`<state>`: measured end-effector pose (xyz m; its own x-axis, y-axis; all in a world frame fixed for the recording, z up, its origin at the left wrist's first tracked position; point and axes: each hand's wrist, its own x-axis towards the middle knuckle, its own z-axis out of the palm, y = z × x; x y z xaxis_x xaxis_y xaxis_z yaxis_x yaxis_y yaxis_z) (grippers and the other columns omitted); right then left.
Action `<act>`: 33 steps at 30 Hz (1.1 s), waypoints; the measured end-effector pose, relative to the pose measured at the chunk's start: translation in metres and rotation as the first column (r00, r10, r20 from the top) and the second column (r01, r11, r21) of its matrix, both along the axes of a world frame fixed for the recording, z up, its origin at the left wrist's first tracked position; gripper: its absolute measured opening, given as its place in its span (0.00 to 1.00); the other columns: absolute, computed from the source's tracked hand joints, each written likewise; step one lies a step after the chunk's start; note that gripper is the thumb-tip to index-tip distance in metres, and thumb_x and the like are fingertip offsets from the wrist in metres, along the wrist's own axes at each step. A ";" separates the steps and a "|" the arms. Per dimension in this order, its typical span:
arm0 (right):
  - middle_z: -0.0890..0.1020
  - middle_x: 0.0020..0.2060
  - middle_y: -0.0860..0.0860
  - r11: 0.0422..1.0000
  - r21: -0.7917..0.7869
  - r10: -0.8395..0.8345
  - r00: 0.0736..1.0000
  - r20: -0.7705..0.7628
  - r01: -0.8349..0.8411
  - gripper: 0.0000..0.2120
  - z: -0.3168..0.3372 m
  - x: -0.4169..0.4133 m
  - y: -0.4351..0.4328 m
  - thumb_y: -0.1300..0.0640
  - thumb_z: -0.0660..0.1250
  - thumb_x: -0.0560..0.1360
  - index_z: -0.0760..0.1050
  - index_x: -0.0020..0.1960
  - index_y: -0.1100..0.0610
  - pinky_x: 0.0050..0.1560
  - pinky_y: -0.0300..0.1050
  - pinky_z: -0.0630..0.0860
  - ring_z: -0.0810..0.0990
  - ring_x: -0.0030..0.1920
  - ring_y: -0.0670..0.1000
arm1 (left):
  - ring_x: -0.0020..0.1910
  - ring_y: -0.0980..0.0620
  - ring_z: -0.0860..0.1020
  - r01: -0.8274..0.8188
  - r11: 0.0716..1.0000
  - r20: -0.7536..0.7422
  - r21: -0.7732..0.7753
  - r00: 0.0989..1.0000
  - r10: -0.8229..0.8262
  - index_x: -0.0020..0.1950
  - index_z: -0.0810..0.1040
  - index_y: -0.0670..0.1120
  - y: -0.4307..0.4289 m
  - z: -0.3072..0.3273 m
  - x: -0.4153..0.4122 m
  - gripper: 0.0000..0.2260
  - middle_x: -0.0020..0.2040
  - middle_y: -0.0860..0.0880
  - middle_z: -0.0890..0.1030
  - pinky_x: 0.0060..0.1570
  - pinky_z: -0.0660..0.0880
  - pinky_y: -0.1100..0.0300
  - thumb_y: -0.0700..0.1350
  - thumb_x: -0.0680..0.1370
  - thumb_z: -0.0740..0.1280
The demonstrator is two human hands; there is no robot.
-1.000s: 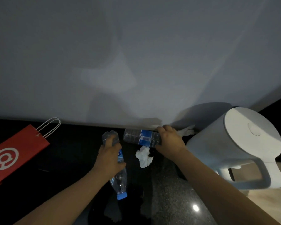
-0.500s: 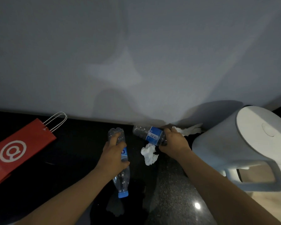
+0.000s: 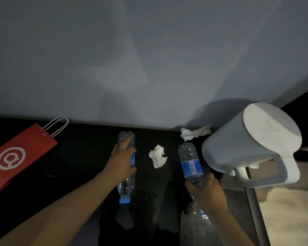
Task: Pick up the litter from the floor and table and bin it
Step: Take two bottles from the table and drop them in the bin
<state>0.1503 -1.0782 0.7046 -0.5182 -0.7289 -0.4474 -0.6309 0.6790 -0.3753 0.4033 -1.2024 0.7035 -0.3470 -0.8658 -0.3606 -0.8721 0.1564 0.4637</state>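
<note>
Dark countertop (image 3: 75,174): our left hand (image 3: 122,164) grips the left bottle (image 3: 126,186), our right hand (image 3: 209,191) grips the right bottle (image 3: 191,166), likely so both reach the bin together; a tissue (image 3: 157,158) lies between.

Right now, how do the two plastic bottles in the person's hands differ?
The left hand grips the left bottle round its middle, hiding most of its label; the right hand grips the right bottle near its neck, so its blue label shows in full. The left bottle's blue cap shows; the right bottle's is mostly hidden by the hand. Both are clear, bases toward the wall.
</note>
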 end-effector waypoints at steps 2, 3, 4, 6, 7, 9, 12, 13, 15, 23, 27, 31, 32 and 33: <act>0.75 0.56 0.54 1.000 0.018 -0.025 1.000 -0.003 0.025 0.32 -0.002 0.004 0.008 0.40 0.71 0.69 0.65 0.65 0.57 0.46 0.48 0.78 0.78 0.50 0.54 | 0.76 0.44 0.50 0.027 1.000 0.017 0.006 0.999 -0.027 0.66 0.72 0.49 0.005 0.001 0.000 0.24 0.78 0.53 0.46 0.73 0.57 0.55 0.40 0.72 0.72; 0.74 0.57 0.55 0.999 0.029 -0.030 1.000 -0.002 0.030 0.33 -0.003 0.005 0.010 0.40 0.71 0.70 0.64 0.65 0.57 0.47 0.49 0.78 0.78 0.51 0.54 | 0.76 0.43 0.48 0.033 0.999 0.021 0.014 0.999 -0.033 0.64 0.73 0.50 0.008 0.000 0.000 0.23 0.78 0.54 0.46 0.73 0.55 0.53 0.38 0.71 0.71; 0.74 0.57 0.55 0.999 0.040 -0.030 1.000 0.000 0.030 0.33 -0.003 0.007 0.012 0.40 0.70 0.70 0.63 0.66 0.57 0.48 0.49 0.78 0.79 0.51 0.54 | 0.77 0.42 0.46 0.029 0.999 0.017 0.021 0.999 -0.029 0.63 0.73 0.51 0.013 0.000 0.002 0.22 0.78 0.54 0.46 0.75 0.54 0.51 0.38 0.71 0.71; 0.73 0.58 0.55 0.998 0.052 -0.029 1.000 0.000 0.029 0.33 -0.004 0.009 0.013 0.40 0.70 0.70 0.62 0.66 0.56 0.49 0.50 0.79 0.78 0.53 0.55 | 0.77 0.43 0.44 -0.001 1.000 -0.006 0.007 1.000 0.001 0.63 0.73 0.53 0.023 0.000 0.007 0.22 0.78 0.54 0.47 0.75 0.52 0.48 0.40 0.71 0.71; 0.73 0.59 0.55 0.998 0.055 -0.029 1.000 -0.002 0.029 0.34 -0.004 0.010 0.014 0.39 0.70 0.70 0.62 0.67 0.56 0.50 0.51 0.79 0.78 0.54 0.55 | 0.77 0.43 0.44 -0.009 1.000 -0.005 -0.025 1.000 0.009 0.64 0.73 0.54 0.027 0.000 0.009 0.22 0.78 0.54 0.48 0.75 0.50 0.48 0.41 0.72 0.72; 0.73 0.59 0.55 0.999 0.050 -0.013 1.000 -0.022 0.015 0.36 -0.005 0.010 0.014 0.37 0.69 0.69 0.61 0.67 0.55 0.51 0.51 0.78 0.78 0.55 0.56 | 0.77 0.44 0.42 0.001 0.994 0.042 -0.112 0.999 0.003 0.70 0.68 0.55 0.035 -0.001 0.015 0.26 0.79 0.53 0.47 0.76 0.45 0.46 0.45 0.73 0.71; 0.71 0.62 0.56 0.998 0.067 0.019 0.999 -0.042 -0.016 0.42 -0.006 0.007 0.014 0.34 0.68 0.67 0.59 0.71 0.55 0.56 0.52 0.76 0.74 0.61 0.58 | 0.77 0.43 0.42 -0.040 0.983 0.093 -0.177 0.994 0.057 0.77 0.55 0.54 0.046 -0.002 0.021 0.37 0.79 0.51 0.43 0.76 0.46 0.44 0.50 0.73 0.72; 0.70 0.63 0.56 0.997 0.077 0.023 0.999 -0.040 -0.020 0.44 -0.007 0.007 0.015 0.33 0.68 0.67 0.58 0.72 0.55 0.57 0.53 0.76 0.73 0.62 0.58 | 0.77 0.43 0.45 -0.070 0.982 0.071 -0.174 0.994 0.084 0.78 0.52 0.53 0.050 -0.003 0.021 0.41 0.78 0.51 0.44 0.76 0.49 0.44 0.49 0.72 0.73; 0.70 0.63 0.56 0.996 0.082 0.030 0.999 -0.031 -0.028 0.45 -0.008 0.006 0.016 0.33 0.69 0.67 0.56 0.73 0.55 0.57 0.54 0.76 0.73 0.63 0.58 | 0.76 0.43 0.50 -0.128 0.982 0.035 -0.138 0.990 0.134 0.78 0.47 0.52 0.059 -0.006 0.020 0.47 0.78 0.50 0.45 0.75 0.55 0.45 0.47 0.69 0.75; 0.68 0.66 0.55 0.994 0.082 0.078 0.997 0.017 -0.079 0.48 -0.011 0.008 0.024 0.35 0.71 0.65 0.54 0.75 0.55 0.59 0.53 0.75 0.72 0.64 0.57 | 0.59 0.45 0.73 -0.375 0.920 0.035 0.117 0.927 0.374 0.77 0.34 0.50 0.061 -0.014 0.022 0.58 0.70 0.43 0.55 0.61 0.74 0.50 0.39 0.65 0.77; 0.68 0.66 0.55 0.994 0.078 0.073 0.997 0.019 -0.074 0.49 -0.016 0.012 0.023 0.36 0.73 0.64 0.53 0.75 0.54 0.59 0.54 0.75 0.73 0.64 0.58 | 0.63 0.42 0.71 -0.427 0.892 0.090 0.148 0.904 0.418 0.77 0.36 0.51 0.054 -0.015 0.023 0.60 0.69 0.41 0.60 0.62 0.72 0.47 0.44 0.63 0.80; 0.68 0.65 0.54 0.988 0.134 0.073 0.997 0.014 -0.074 0.50 -0.021 0.014 0.027 0.37 0.75 0.63 0.53 0.74 0.54 0.57 0.52 0.75 0.73 0.63 0.57 | 0.65 0.41 0.70 -0.465 0.875 0.142 0.132 0.883 0.448 0.78 0.44 0.46 0.056 -0.018 0.027 0.56 0.68 0.40 0.66 0.63 0.72 0.46 0.49 0.63 0.80; 0.69 0.65 0.54 0.989 0.127 0.071 0.997 0.015 -0.072 0.48 -0.022 0.014 0.029 0.38 0.75 0.63 0.55 0.73 0.54 0.57 0.52 0.75 0.74 0.62 0.57 | 0.63 0.42 0.71 -0.470 0.873 0.146 0.129 0.880 0.452 0.77 0.49 0.46 0.058 -0.018 0.028 0.52 0.67 0.41 0.68 0.61 0.73 0.47 0.49 0.64 0.79; 0.71 0.63 0.54 0.992 0.109 0.066 0.998 0.024 -0.068 0.45 -0.023 0.014 0.031 0.40 0.75 0.64 0.57 0.71 0.53 0.56 0.52 0.77 0.75 0.60 0.56 | 0.61 0.43 0.73 -0.473 0.872 0.142 0.126 0.879 0.456 0.76 0.54 0.45 0.061 -0.018 0.029 0.48 0.65 0.41 0.70 0.58 0.75 0.48 0.49 0.64 0.79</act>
